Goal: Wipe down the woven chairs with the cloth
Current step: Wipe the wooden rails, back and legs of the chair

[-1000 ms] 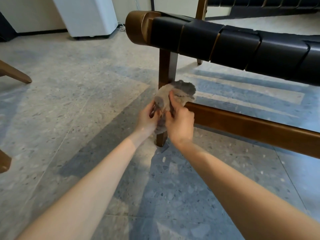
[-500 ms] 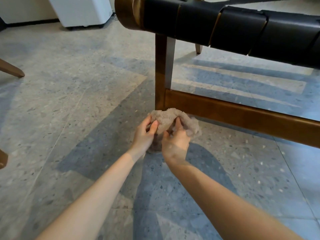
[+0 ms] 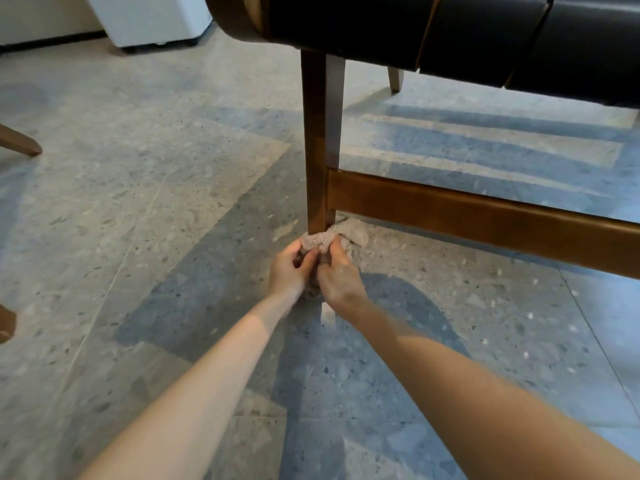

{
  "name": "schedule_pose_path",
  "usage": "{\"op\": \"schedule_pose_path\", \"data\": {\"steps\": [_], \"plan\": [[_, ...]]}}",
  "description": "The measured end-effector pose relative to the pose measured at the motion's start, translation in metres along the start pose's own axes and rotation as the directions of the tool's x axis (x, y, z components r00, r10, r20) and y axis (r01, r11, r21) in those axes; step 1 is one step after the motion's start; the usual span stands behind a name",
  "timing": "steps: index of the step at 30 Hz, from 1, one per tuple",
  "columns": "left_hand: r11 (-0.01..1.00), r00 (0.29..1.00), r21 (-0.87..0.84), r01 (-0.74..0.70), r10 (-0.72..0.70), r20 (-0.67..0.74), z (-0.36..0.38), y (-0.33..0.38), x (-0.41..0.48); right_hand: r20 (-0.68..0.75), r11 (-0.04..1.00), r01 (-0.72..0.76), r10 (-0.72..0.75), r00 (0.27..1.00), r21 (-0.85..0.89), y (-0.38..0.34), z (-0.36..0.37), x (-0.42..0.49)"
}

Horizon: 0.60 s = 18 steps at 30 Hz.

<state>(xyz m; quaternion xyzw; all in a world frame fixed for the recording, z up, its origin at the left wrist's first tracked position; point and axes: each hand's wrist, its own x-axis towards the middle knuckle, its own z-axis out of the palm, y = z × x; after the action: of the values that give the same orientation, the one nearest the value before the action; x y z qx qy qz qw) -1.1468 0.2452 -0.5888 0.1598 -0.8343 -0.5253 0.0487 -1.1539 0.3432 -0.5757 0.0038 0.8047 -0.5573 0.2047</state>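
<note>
one cloth (image 3: 351, 234), perhaps two chairs (image 3: 320, 133)

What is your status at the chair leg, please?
Left hand, right hand: both grip cloth. Cloth bunched at bottom of chair leg. No obstruction seen.

White appliance (image 3: 152, 19) on speckled grey floor (image 3: 121, 202), against cream wall (image 3: 41, 12).

Cloth (image 3: 350, 234) slid down leg (image 3: 320, 150) — now at foot.
</note>
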Motion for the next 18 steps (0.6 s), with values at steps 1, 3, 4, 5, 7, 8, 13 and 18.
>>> {"op": "schedule_pose_path", "data": {"steps": [1,3,4,5,7,8,13,18], "plan": [[1.0,0.999,-0.01,0.012,-0.012,-0.032,0.002,-0.001,-0.002,-0.019,0.999,0.001,-0.002,1.0,-0.055,0.002,-0.003,0.0],[0.999,0.989,-0.001,0.036,-0.035,-0.144,0.006,0.0,-0.008,-0.049,0.99,0.037,-0.044,0.998,-0.14,0.004,-0.01,-0.001],[0.999,0.978,0.013,0.039,-0.035,-0.206,0.008,0.001,-0.012,-0.056,0.988,0.051,-0.06,0.997,-0.148,0.004,-0.015,-0.001],[0.999,0.968,0.014,0.028,-0.024,-0.25,0.01,0.003,-0.016,-0.05,0.985,0.061,-0.069,0.996,-0.16,0.003,-0.021,-0.003],[0.999,0.963,-0.016,-0.041,0.035,-0.266,0.013,0.008,-0.027,0.003,0.963,0.13,-0.133,0.991,-0.237,-0.002,-0.033,-0.008],[0.996,0.965,-0.038,-0.078,0.066,-0.254,0.016,0.012,-0.033,0.037,0.941,0.188,-0.185,0.982,-0.283,-0.005,-0.039,-0.011],[0.982,0.967,-0.091,-0.166,0.144,-0.211,0.044,0.045,-0.058,0.091,0.814,0.317,-0.313,0.945,-0.486,-0.006,-0.094,-0.047],[0.924,0.926,-0.098,-0.371,0.375,0.032,0.097,0.102,-0.095,0.048,0.752,0.254,-0.284,0.958,-0.608,0.006,-0.197,-0.107]]}}
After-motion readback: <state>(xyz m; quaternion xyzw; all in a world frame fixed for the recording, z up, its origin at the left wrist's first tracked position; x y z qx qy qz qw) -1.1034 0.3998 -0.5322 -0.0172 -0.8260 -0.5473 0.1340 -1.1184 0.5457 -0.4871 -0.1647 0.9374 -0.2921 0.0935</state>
